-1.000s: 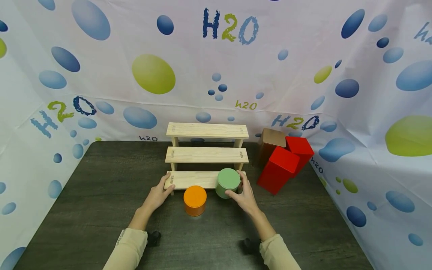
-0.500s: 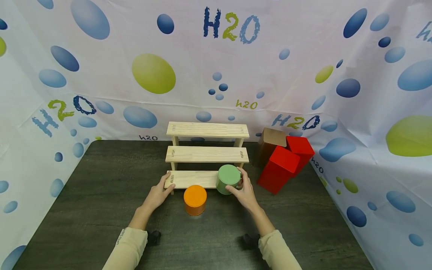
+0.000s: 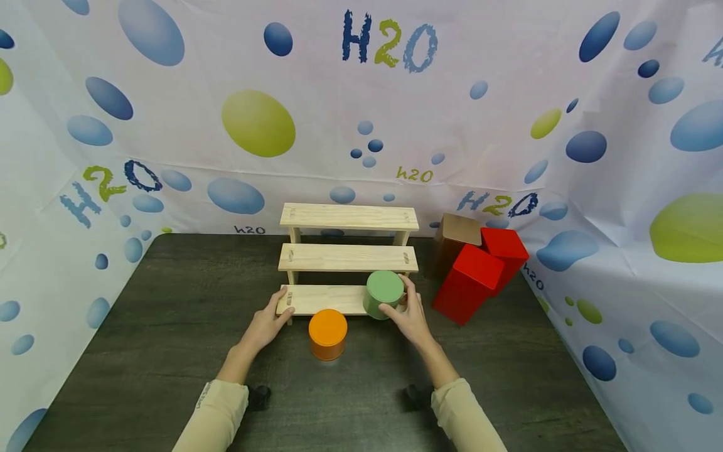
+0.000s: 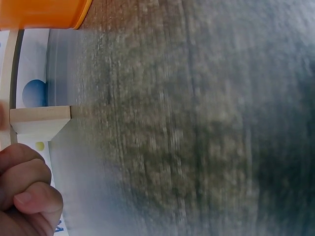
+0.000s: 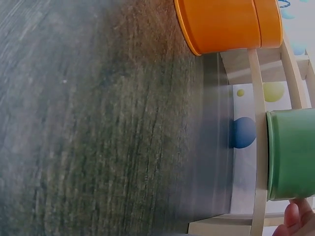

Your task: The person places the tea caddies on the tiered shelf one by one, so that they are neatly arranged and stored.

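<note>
My right hand [image 3: 411, 315] grips a green round tin [image 3: 384, 295] by its side, thumb in front and fingers behind. In the right wrist view the tin [image 5: 291, 155] is upright, its base right at the lowest board of a three-step wooden shelf [image 3: 322, 300]. My left hand [image 3: 263, 325] holds the left end of that lowest board; in the left wrist view its curled fingers [image 4: 24, 177] show beside the shelf's leg [image 4: 42, 120]. An orange round tin [image 3: 328, 334] stands on the dark table before the shelf, between my two hands.
Two red boxes [image 3: 470, 282] and a brown box [image 3: 456, 242] stand right of the shelf, the front red one tilted. A printed white curtain [image 3: 339, 113] hangs behind and along both sides of the dark table [image 3: 186, 314].
My right hand has carried the green tin up and slightly away from me, from in front of the lowest board to over it. The left hand stays on the board's end.
</note>
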`<state>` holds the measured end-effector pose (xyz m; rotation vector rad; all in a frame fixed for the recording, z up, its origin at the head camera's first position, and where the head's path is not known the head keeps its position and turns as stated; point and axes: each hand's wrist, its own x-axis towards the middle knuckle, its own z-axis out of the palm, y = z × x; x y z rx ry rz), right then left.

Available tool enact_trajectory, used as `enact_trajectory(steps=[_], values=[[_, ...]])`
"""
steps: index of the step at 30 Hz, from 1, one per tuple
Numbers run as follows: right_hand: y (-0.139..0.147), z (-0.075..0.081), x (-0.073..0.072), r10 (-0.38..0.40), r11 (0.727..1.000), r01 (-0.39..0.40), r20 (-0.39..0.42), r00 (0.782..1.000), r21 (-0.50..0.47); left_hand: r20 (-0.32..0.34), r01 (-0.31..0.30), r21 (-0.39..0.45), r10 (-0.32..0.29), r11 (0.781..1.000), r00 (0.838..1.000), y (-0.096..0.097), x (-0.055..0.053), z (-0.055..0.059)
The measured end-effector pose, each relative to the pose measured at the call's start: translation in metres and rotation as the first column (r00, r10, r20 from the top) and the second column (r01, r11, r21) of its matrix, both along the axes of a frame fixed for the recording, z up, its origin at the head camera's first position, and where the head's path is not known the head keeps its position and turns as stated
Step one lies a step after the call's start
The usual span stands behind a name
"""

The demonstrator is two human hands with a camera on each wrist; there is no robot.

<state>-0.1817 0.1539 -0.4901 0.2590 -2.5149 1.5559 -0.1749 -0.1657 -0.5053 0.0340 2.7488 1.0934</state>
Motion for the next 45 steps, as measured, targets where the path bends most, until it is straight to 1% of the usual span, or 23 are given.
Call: enact_trajectory(steps=[4,9,14,20,27,32,33,36,39,45], values=[[0.0008,-0.0009,-0.0017,0.005,1.0,-0.005,0.004,1.0,-0.015,0.002,0.003,0.002,-0.003,1.0,1.0,0.0002,0.0003,0.0011],[0.0008,0.0016,-0.0024,0.008,0.999,-0.007,0.023,1.0,-0.034,0.002,0.007,-0.003,-0.007,1.0,1.0,0.0002,0.0006,0.0016],[0.0011,0.0027,-0.0037,-0.007,1.0,0.008,0.044,0.999,-0.026,0.008,0.008,-0.007,-0.008,1.0,1.0,0.001,-0.0007,0.0018],[0.0023,0.0025,-0.0051,-0.013,1.0,0.015,0.061,0.998,-0.025,0.008,0.006,-0.001,-0.006,1.0,1.0,0.0022,0.0002,0.0038],[0.0027,0.0011,-0.0083,-0.001,0.998,0.007,0.103,0.995,-0.059,0.013,0.001,-0.002,-0.001,1.0,1.0,0.0026,-0.0001,0.002],[0.0009,0.0029,-0.0096,0.009,0.997,0.0,0.119,0.993,-0.079,0.012,-0.003,0.011,0.003,1.0,1.0,0.0016,-0.0001,0.0008],[0.0007,0.0034,-0.0094,0.01,0.997,0.0,0.122,0.992,-0.081,-0.015,-0.001,0.0,0.001,1.0,1.0,0.0009,-0.0009,-0.0021],[0.0001,0.0054,-0.0077,0.008,0.997,0.002,0.136,0.991,-0.073,-0.025,0.002,0.005,-0.002,1.0,1.0,-0.0002,-0.0006,-0.0022],[0.0004,0.006,-0.0062,0.004,0.998,0.004,0.129,0.992,-0.062,-0.027,0.004,0.001,-0.004,1.0,1.0,-0.0007,-0.0003,-0.0015],[0.0008,0.0051,-0.0051,0.013,0.999,-0.007,0.11,0.994,-0.053,-0.004,-0.005,0.004,0.005,1.0,1.0,-0.0004,-0.0009,-0.001]])
